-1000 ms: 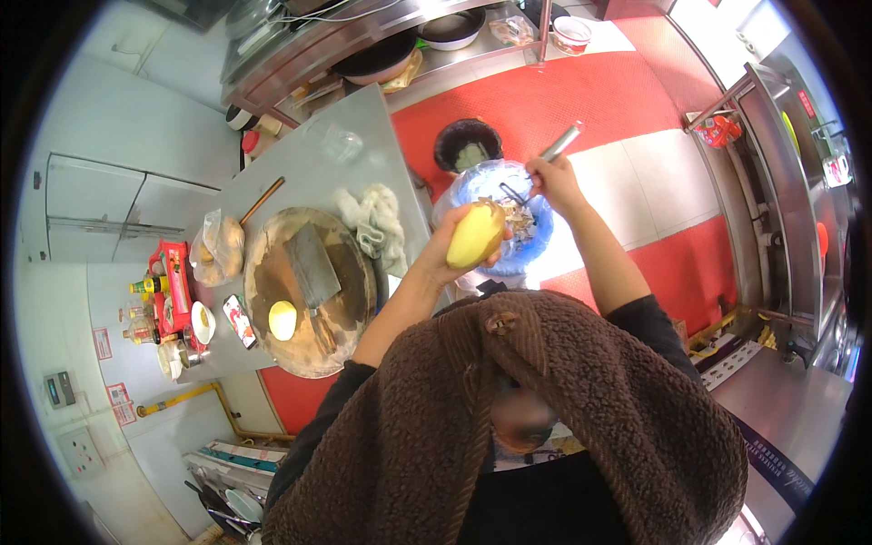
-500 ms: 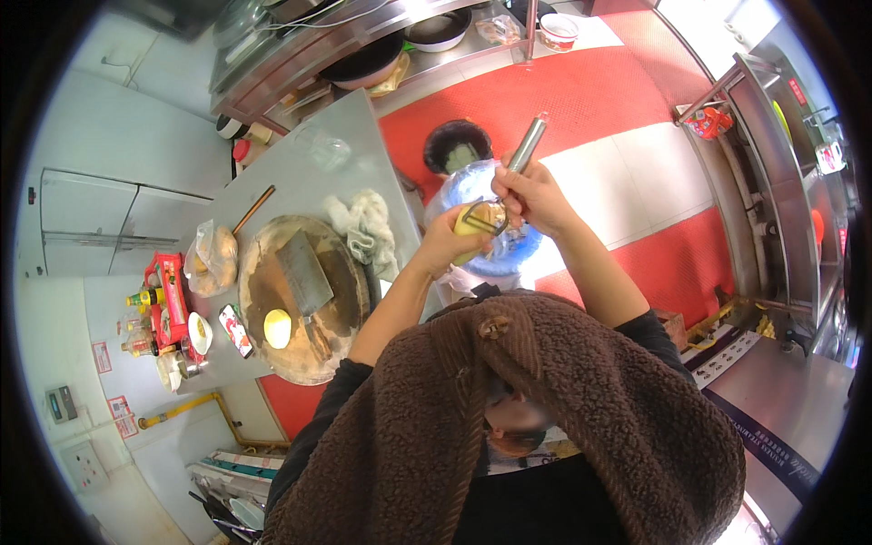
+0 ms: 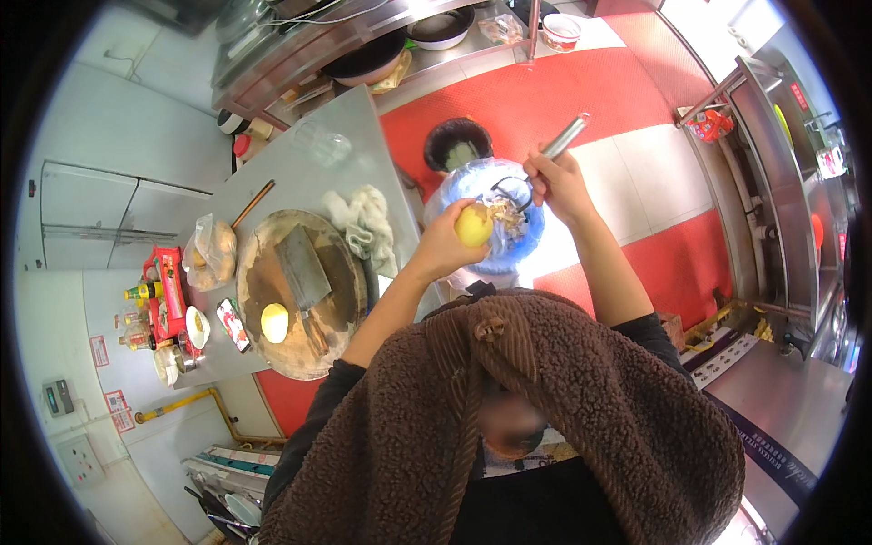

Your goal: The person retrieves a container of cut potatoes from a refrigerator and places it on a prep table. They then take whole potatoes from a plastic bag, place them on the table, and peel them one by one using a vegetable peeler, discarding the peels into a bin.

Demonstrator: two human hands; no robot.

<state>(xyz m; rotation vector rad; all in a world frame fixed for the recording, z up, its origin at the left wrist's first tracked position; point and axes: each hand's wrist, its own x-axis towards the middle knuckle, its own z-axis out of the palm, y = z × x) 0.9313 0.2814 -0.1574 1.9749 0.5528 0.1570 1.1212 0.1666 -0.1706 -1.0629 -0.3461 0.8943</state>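
My left hand (image 3: 441, 243) is wrapped round a pale yellow potato (image 3: 473, 225), held over the near left side of a bin (image 3: 518, 259) lined with a thin plastic bag. In my right hand (image 3: 560, 189) is a peeler (image 3: 567, 136), gripped by its metal handle, its looped head pointing down and left over the bin. The peeler head stands apart from the potato. Brownish peelings (image 3: 505, 220) lie inside the bin. To the left, another yellow potato (image 3: 274, 322) rests on a round wooden chopping board (image 3: 257, 263), beside a cleaver (image 3: 304, 268).
A white cloth (image 3: 368, 218) lies on the metal table (image 3: 350, 127) next to the board. Left of it are a bag of potatoes (image 3: 215, 252), a phone (image 3: 232, 324) and a red basket (image 3: 165, 295). Beyond the bin, a black bucket (image 3: 445, 145) stands on the red-matted floor.
My right hand has drawn the peeler away from the potato, moving to the right. My left hand has turned the potato, so more of its pale surface shows.
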